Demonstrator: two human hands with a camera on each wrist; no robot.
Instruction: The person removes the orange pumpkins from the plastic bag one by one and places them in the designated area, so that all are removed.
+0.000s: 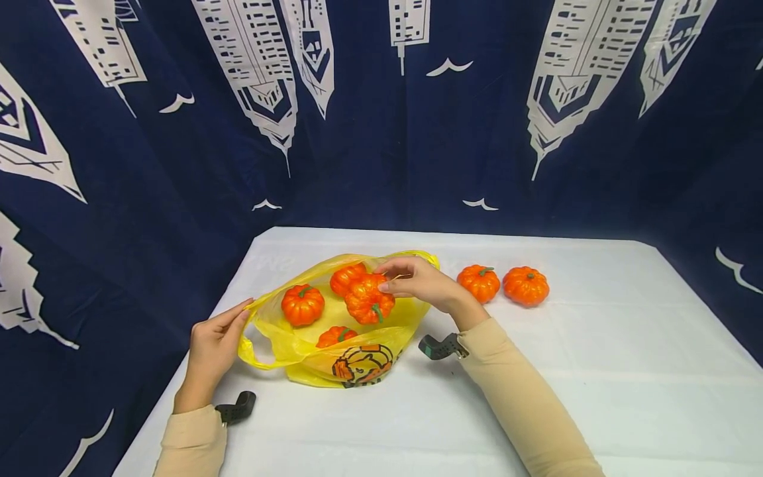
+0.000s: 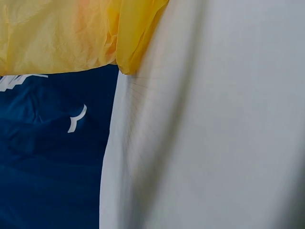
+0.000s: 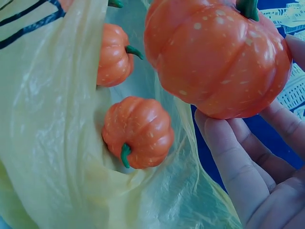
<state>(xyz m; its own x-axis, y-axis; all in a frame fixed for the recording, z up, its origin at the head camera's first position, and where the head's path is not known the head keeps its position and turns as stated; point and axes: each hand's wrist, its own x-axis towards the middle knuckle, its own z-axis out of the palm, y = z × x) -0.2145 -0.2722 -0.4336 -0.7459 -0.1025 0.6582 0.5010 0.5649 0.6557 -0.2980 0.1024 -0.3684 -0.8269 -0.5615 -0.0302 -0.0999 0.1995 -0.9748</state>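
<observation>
My right hand (image 1: 420, 281) grips a small orange pumpkin (image 1: 369, 301) with a green stem, its fingertips and thumb around one side. The pumpkin is over the mouth of a yellow plastic bag (image 1: 363, 368) lying on the table. Inside the bag are several more pumpkins, one on the left (image 1: 303, 305), one at the back (image 1: 346, 279) and one at the front partly behind the bag's wall (image 1: 336, 336). At the bag's left edge my left hand (image 1: 214, 344) pinches the plastic by a handle loop, holding the mouth apart. The left wrist view shows only the bag, not the fingers.
Two more pumpkins, one nearer (image 1: 479, 283) and one farther right (image 1: 526, 286), sit on the white table (image 1: 608, 371) right of the bag. A dark blue curtain (image 1: 381, 165) with white building prints hangs behind and to the left.
</observation>
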